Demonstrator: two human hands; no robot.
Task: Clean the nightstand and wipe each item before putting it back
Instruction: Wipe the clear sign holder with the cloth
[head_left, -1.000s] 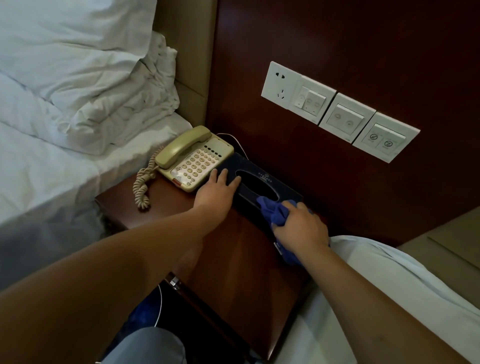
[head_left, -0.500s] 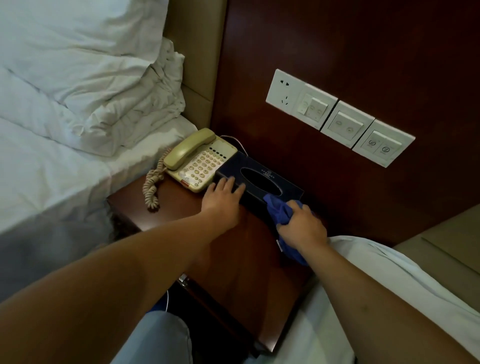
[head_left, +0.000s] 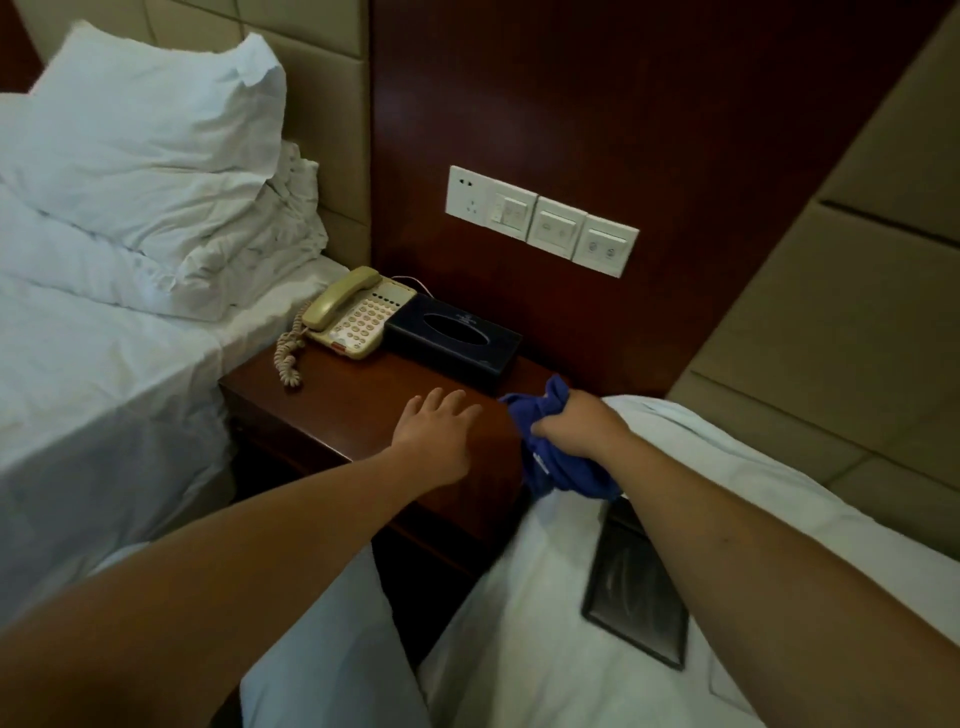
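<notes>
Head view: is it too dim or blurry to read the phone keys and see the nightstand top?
Head view: dim and warm; nightstand top shows a soft sheen, no harsh glare. Telephone keys are visible, their labels unreadable. Left hand slightly motion-blurred; wide-angle lens bends the edges.

Single head-worn view, forward and down, close over the nightstand (head_left: 363, 410).

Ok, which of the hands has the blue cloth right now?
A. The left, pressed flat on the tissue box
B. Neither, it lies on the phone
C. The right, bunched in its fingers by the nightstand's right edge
C: the right hand grips the bunched blue cloth, while the left hand is spread open and holds nothing.
</notes>
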